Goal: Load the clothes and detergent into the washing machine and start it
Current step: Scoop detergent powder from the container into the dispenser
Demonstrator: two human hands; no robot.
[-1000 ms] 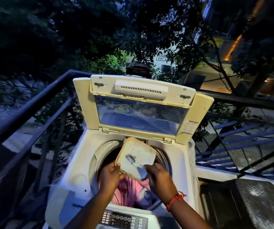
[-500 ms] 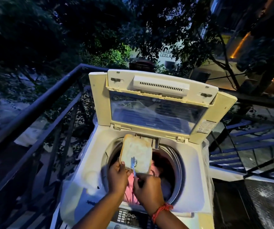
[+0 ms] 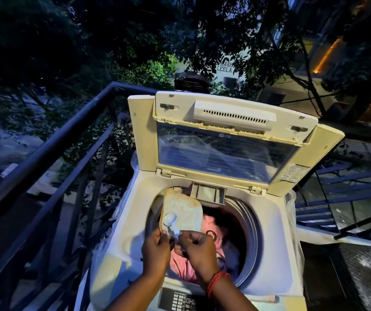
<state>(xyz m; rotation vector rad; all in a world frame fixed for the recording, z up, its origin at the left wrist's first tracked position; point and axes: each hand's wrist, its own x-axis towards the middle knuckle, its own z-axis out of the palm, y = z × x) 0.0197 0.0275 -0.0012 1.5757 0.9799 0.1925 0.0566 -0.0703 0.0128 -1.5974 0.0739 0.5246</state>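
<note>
Two hands work together over the open drum of a top-loading washing machine (image 3: 133, 223), head view only. Left hand (image 3: 155, 250): fingers curled round the near edge of a pale, yellowed detergent container (image 3: 185, 212), which is tilted up on edge over the left part of the drum mouth, its open face toward the camera. Right hand (image 3: 197, 248): fingers and thumb pinch the handle of a white plastic scoop (image 3: 171, 222); the scoop's round bowl lies against the container's lower left inside. The two hands are just beside each other, almost touching at the scoop handle. A red thread band (image 3: 216, 282) circles the right wrist.

Pink clothes (image 3: 211, 227) fill the drum beneath the hands, with darker fabric to the right; a small dark ring shows on the pink cloth. Lid (image 3: 231, 140) stands raised at the far side, its clear window facing the camera. A grey dispenser drawer (image 3: 208, 193) sits at the far rim of the drum opening. Control panel (image 3: 180, 300) with small buttons lies at the near edge, partly hidden by the forearms.

Surroundings: dark metal railing (image 3: 52, 144) to the left, railing bars to the right, trees and a building wall with lettering far behind. Light is dim.
</note>
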